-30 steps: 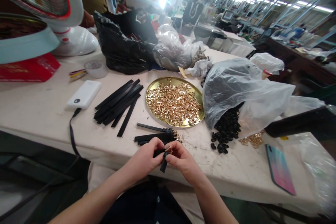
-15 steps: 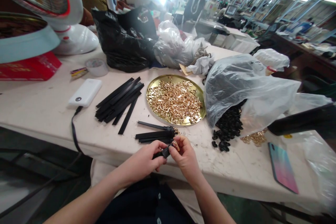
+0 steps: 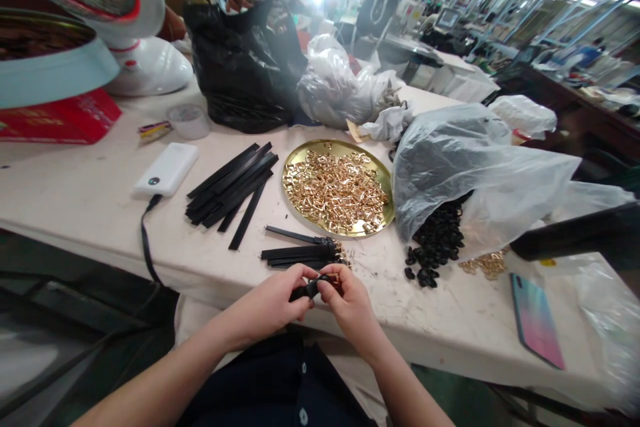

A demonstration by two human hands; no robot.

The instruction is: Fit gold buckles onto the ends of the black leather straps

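Close to the table's front edge, my left hand [image 3: 285, 295] is closed on a black strap [image 3: 305, 291]. My right hand [image 3: 349, 296] pinches the strap's other end, where a gold buckle is mostly covered by my fingers. Just beyond my hands lies a bundle of black straps [image 3: 295, 255] with gold buckles at their right ends. A round gold tray [image 3: 289, 208] behind it holds a heap of small gold buckles [image 3: 340, 192]. Plain black strips [image 3: 230, 190] lie in a loose pile to the left of the tray.
Right of the tray, small black loops [image 3: 436, 240] spill from a clear plastic bag [image 3: 440, 153]. A phone [image 3: 537, 320] lies near the right edge. On the left are a white power bank [image 3: 167, 170] with a cable, a tape roll [image 3: 189, 121] and a fan [image 3: 145, 67]. Behind stands a black bag [image 3: 245, 73].
My right fingers have closed further over the gold buckle, which showed more plainly before. Both hands stay together on the strap. The whole view has shifted slightly.
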